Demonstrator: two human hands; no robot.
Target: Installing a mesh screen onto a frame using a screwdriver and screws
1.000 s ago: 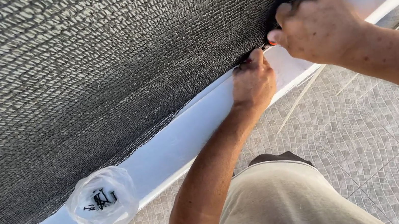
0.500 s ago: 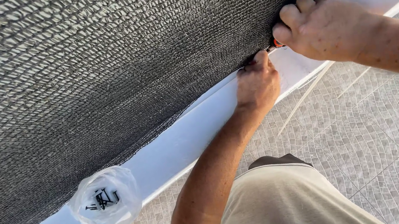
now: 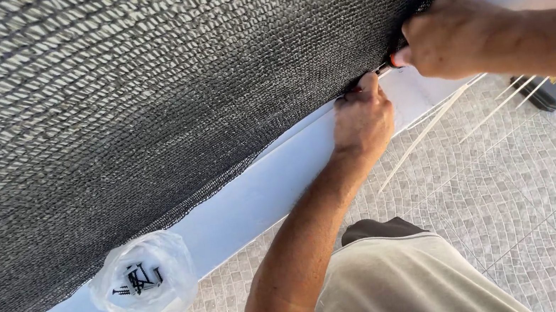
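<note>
At my left hand [image 3: 361,118], the fingers pinch the edge of the black mesh [image 3: 162,92] against the white beam [image 3: 256,205]; just beside, my right hand [image 3: 452,36] is closed around a small tool.

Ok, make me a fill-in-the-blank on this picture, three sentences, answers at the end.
1. Both hands work at the lower edge of the black ____.
2. The clear bag on the white ledge holds small dark ____.
3. The left hand presses the mesh against the ____ ledge, near the right hand.

Answers: mesh; screws; white
</note>
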